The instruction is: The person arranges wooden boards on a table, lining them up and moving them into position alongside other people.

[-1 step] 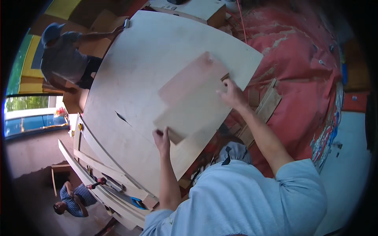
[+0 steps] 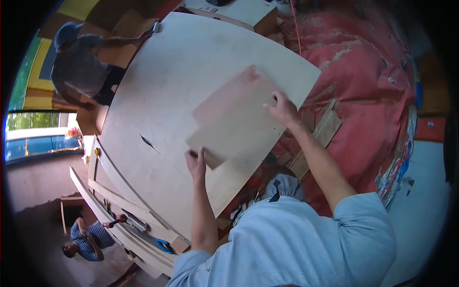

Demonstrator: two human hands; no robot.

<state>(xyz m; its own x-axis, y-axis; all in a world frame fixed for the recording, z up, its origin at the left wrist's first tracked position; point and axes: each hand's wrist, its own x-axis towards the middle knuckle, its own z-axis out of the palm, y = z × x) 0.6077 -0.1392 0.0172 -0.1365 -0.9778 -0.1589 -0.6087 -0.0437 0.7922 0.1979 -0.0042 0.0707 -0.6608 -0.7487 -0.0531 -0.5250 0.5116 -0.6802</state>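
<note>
A rectangular piece of plywood point(image 2: 234, 126) is between my two hands, over a large pale plywood sheet point(image 2: 167, 71). My left hand point(image 2: 196, 162) pinches its near left corner, where a brown edge shows. At the far right end, my right hand point(image 2: 283, 111) has its fingers curled at the piece's edge; the exact contact is blurred. Beside the piece lies a pinkish-red rectangular patch point(image 2: 222, 98), which looks like an opening in the sheet, partly covered by the piece. A dark slit point(image 2: 147, 141) marks the sheet farther left.
A person in a cap point(image 2: 79, 60) stands at the sheet's far left, one hand on a small block at its edge. Curved wooden strips point(image 2: 119, 205), a drill point(image 2: 114, 221) and a blue-handled tool point(image 2: 165, 246) lie lower left. Another person point(image 2: 91, 239) is there. Red sheeting point(image 2: 354, 115) covers the right.
The dark edge at my right fingers no longer shows, and that hand has shifted slightly. The near left end of the piece sits a little higher in view, with my left hand still on it.
</note>
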